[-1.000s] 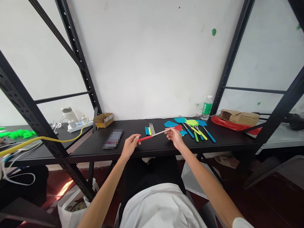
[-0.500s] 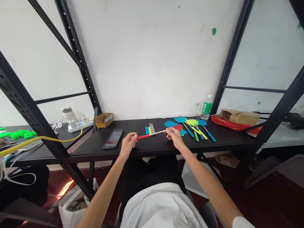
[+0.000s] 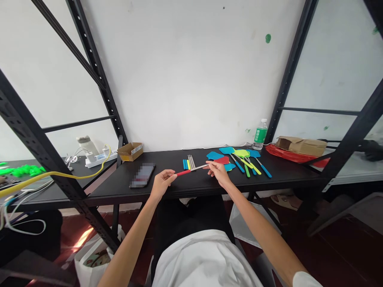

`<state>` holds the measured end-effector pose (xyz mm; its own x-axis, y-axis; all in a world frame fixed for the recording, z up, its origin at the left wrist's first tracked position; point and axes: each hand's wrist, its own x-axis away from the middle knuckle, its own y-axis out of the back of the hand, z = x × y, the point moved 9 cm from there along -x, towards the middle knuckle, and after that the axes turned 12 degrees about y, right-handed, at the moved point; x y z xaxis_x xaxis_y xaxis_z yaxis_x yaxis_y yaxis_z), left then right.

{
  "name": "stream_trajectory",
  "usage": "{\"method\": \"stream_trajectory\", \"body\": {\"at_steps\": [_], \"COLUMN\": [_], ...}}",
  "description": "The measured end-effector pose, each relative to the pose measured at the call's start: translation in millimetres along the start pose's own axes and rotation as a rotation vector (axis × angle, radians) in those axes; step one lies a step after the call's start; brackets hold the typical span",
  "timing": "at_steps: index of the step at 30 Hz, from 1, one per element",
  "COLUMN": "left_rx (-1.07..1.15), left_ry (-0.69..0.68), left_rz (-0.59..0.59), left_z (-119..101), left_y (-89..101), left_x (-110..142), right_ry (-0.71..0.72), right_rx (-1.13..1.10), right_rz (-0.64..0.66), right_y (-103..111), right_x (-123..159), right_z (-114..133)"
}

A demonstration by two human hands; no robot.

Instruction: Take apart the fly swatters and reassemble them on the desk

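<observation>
Between my hands runs a red-handled fly swatter rod (image 3: pixel 184 172), its thin metal shaft pointing right. My left hand (image 3: pixel 162 183) pinches the end of the red grip with thumb and fingertips. The shaft's far part is in the fingers of my right hand (image 3: pixel 219 172). Just past those fingers shows a red swatter head (image 3: pixel 223 160); whether it is joined to the shaft is hidden. Behind the rod, several more metal rods (image 3: pixel 192 161) with blue and yellow grips (image 3: pixel 186 164) lie side by side on the black table (image 3: pixel 170 191).
Several blue and green fly swatters (image 3: pixel 242 153) lie overlapping to the right. A water bottle (image 3: pixel 260 134) stands behind them. On the left are a phone (image 3: pixel 143 175) and a small open cardboard box (image 3: pixel 130 151). Black rack posts (image 3: pixel 98 67) flank the table.
The rod has shifted slightly right and down. My left fingers have loosened and slid towards the grip's end, so more red shows. The swatters on the table have not moved.
</observation>
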<state>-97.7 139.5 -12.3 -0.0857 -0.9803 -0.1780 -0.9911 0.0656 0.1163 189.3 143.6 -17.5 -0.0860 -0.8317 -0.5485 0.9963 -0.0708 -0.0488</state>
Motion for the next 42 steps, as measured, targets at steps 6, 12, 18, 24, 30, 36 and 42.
{"method": "stream_trajectory", "body": {"at_steps": [6, 12, 18, 24, 30, 36, 42], "left_rx": [-0.058, -0.071, -0.121, -0.381, -0.426, -0.445, -0.458], "left_ry": [0.003, -0.025, -0.032, -0.116, -0.109, -0.092, -0.087], "left_rz": [0.048, 0.046, 0.070, 0.113, 0.120, 0.048, 0.020], "left_z": [2, 3, 0, -15, -16, -13, -10], "left_y": [-4.9, -3.5, -5.6, -23.6, -26.9, -23.6, -23.3], "left_x": [-1, -2, 1, 12, 15, 12, 10], "right_ry": [0.012, 0.006, 0.030, 0.133, 0.176, 0.289, 0.244], "right_rx": [0.075, 0.162, 0.250, 0.438, 0.457, 0.687, 1.278], "right_rz": [0.082, 0.139, 0.198, 0.292, 0.348, 0.216, 0.042], "right_y": [-5, -8, -12, -26, -35, -16, 40], "right_x": [0, 0, 2, 8, 11, 2, -1], "right_z": [-2, -7, 0, 20, 26, 37, 36]}}
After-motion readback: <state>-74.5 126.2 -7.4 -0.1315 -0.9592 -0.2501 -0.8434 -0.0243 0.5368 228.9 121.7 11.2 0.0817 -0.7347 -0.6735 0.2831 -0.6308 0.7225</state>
